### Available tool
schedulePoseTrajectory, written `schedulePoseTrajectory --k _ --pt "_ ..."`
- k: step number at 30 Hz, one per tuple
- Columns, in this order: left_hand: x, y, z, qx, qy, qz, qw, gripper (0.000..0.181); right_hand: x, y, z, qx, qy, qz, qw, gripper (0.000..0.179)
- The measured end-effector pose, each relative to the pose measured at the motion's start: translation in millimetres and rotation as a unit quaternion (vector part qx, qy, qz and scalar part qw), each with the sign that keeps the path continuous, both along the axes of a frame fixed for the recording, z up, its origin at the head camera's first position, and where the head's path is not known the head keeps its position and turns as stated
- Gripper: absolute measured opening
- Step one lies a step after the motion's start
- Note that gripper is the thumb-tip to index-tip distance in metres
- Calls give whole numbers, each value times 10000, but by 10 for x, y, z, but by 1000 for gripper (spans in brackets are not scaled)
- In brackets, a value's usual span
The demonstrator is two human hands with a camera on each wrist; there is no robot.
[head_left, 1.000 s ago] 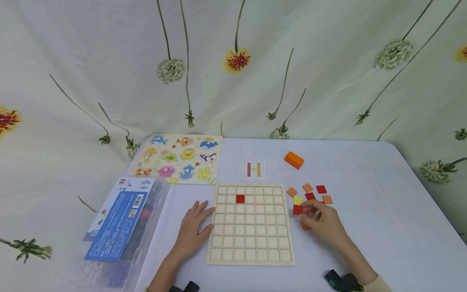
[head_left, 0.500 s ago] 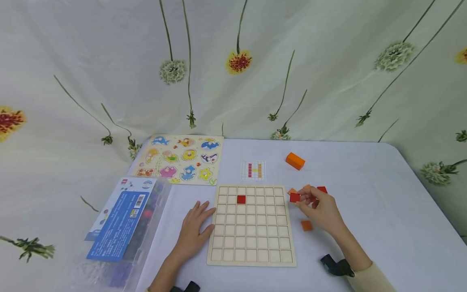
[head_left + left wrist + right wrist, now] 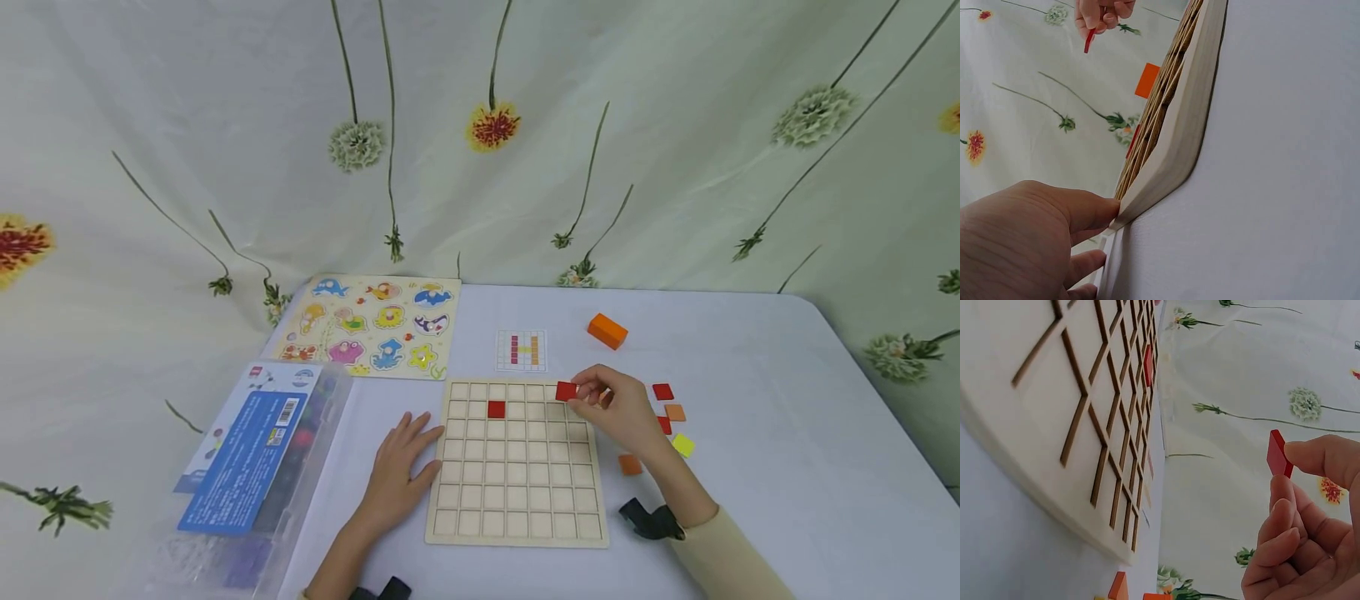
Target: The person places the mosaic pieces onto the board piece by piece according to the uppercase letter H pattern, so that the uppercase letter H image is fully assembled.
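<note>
A pale wooden grid board (image 3: 517, 498) lies on the table, with one red square tile (image 3: 496, 409) in a cell of its second row. Above the board's far right corner, my right hand (image 3: 617, 410) pinches another red square tile (image 3: 566, 391) between thumb and fingertips. The right wrist view shows this held tile (image 3: 1279, 456) raised clear of the board. My left hand (image 3: 400, 468) rests on the table at the board's left side, fingers spread. In the left wrist view, the thumb of that hand (image 3: 1022, 240) touches the board's edge.
Loose red (image 3: 662, 392), orange (image 3: 630, 464) and yellow tiles (image 3: 683, 445) lie right of the board. Behind it are a small pattern card (image 3: 522, 350) and an orange block (image 3: 607, 331). An animal puzzle (image 3: 367, 321) and a clear plastic case (image 3: 318, 433) occupy the left.
My right hand has carried the red tile left, from the loose tiles to over the board's far right corner. The left hand stays in place.
</note>
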State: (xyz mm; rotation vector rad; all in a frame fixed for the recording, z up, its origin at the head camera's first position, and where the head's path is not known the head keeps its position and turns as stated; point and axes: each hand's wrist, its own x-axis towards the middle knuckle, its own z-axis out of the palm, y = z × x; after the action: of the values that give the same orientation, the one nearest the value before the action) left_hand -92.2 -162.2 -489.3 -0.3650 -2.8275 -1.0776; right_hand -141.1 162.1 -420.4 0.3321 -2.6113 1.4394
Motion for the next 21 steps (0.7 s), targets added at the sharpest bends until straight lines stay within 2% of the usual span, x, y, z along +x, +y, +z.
schedulePoseTrajectory --k 8,12,21 --pt "-5 1 -3 1 109 -47 9999 45 -69 -252 31 98 -104 514 9986 16" --pt "0 -2 -2 23 86 -34 10000 46 -94 -387 -3 205 -224 798 9963 16" --pt "-2 0 -7 45 152 -46 9999 45 -148 -641 -118 278 -871 1213 9884 17"
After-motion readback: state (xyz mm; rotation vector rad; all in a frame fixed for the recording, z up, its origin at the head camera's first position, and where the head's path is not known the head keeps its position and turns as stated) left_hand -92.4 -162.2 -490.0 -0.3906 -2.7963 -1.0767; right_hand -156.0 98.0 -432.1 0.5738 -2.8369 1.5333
